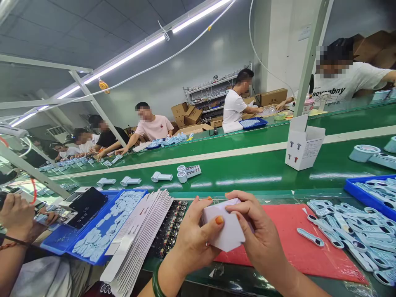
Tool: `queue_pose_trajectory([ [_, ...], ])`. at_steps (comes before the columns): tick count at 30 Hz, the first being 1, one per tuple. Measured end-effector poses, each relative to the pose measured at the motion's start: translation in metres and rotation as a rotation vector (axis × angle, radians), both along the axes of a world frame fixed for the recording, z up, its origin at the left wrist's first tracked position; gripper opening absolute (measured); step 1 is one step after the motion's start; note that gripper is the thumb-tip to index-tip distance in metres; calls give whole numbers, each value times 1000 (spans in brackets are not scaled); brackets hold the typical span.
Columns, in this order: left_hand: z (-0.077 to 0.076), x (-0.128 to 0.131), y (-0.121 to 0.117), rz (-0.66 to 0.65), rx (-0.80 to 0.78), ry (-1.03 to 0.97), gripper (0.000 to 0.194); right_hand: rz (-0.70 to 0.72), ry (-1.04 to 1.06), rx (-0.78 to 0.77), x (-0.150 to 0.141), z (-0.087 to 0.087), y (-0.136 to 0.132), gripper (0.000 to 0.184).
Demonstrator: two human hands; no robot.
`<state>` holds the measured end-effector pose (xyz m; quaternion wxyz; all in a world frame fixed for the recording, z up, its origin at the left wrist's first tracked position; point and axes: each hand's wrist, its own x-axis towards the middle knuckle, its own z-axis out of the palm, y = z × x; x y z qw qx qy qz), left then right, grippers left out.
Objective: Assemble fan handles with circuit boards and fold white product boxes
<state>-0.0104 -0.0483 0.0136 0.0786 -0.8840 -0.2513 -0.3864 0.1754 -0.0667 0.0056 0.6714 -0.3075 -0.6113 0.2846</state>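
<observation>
White box: it's up in both your hands, tilted, right at the near edge of the desk and in front of the red mat's left end. Can't tell if it's fully closed.
Left hand: you've got it gripping the box from the left, thumb pressed flat on the near face. There's a green bangle on that wrist.
Right hand: yours too, fingers curled over the top and right side of the same box, so both hands are closed around it.
Red mat: flat to your right, with a heap of light-blue handles spilling over its right side and one loose handle lying apart.
Flat cartons: fanned stack on your left, just beside some circuit boards.
Blue tray: left of the cartons, full of small light-blue pieces.
Green belt: runs across past your desk, carrying a standing carton with its flaps up, plus a few light-blue gadgets.
Coworkers: a neighbour's hand is far left, and more people sit across the belt.
</observation>
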Motion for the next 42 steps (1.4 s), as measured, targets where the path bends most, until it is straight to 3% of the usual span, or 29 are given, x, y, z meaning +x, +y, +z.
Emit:
queue_pose_trajectory([
  [3, 9, 3, 3, -24, 11, -40, 86, -14, -13, 5, 0, 5, -2, 15],
  [5, 13, 3, 4, -75, 12, -100, 84, 55, 1, 2, 3, 8, -3, 23],
  [7, 15, 3, 3, -119, -21, -227, 88, 173, 29, 5, 6, 10, -3, 38],
  [10, 17, 6, -4, -191, -144, -491, 94, 289, -37, 40, 11, 8, 1, 74],
  [12, 18, 10, -12, -275, -354, -631, 78, 291, -137, 76, 12, 3, 6, 83],
  [14, 21, 16, -22, -374, -650, -772, 56, 253, -219, 131, 13, -4, 11, 81],
  [17, 22, 25, -33, -425, -1021, -1046, 25, 171, -353, 215, 16, -12, 14, 83],
  [18, 22, 28, -36, -422, -1094, -1128, 19, 156, -396, 227, 18, -14, 14, 84],
  [20, 18, 33, -40, -404, -1173, -1229, 29, 143, -463, 241, 21, -16, 13, 85],
  [22, 13, 36, -41, -386, -1161, -1242, 36, 138, -504, 247, 24, -16, 11, 86],
  [29, 1, 39, -35, -260, -1029, -1087, 31, 130, -532, 229, 25, -19, 7, 84],
  [38, -12, 39, -28, -214, -992, -1016, 39, 137, -543, 204, 28, -18, 6, 82],
  [42, -15, 40, -23, -273, -998, -1019, 51, 121, -538, 202, 29, -22, 9, 82],
])
